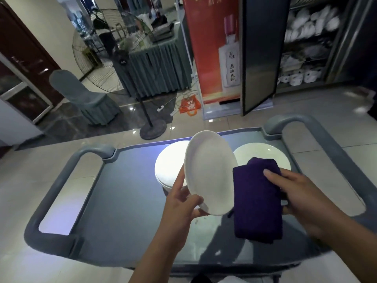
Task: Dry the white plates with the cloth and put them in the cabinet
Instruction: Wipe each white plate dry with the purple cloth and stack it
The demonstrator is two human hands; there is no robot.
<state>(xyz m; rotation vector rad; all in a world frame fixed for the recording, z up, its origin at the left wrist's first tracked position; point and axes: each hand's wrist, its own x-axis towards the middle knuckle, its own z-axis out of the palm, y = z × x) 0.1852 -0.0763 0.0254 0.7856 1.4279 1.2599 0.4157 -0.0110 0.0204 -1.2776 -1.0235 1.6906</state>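
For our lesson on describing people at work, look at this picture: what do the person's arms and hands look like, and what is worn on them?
Both forearms are bare as far as the picture shows: no sleeves, gloves, watch or rings can be seen. The left hand and right hand each have short, plain nails where visible. Nothing is marked or strapped on either arm.

Two plate stacks (170, 166) crowd the cart top's (122, 190) far end; its near-left surface lies open.

Grey cart (130, 180) with looped handles, two stacks of white plates (167, 170) on its top, side by side
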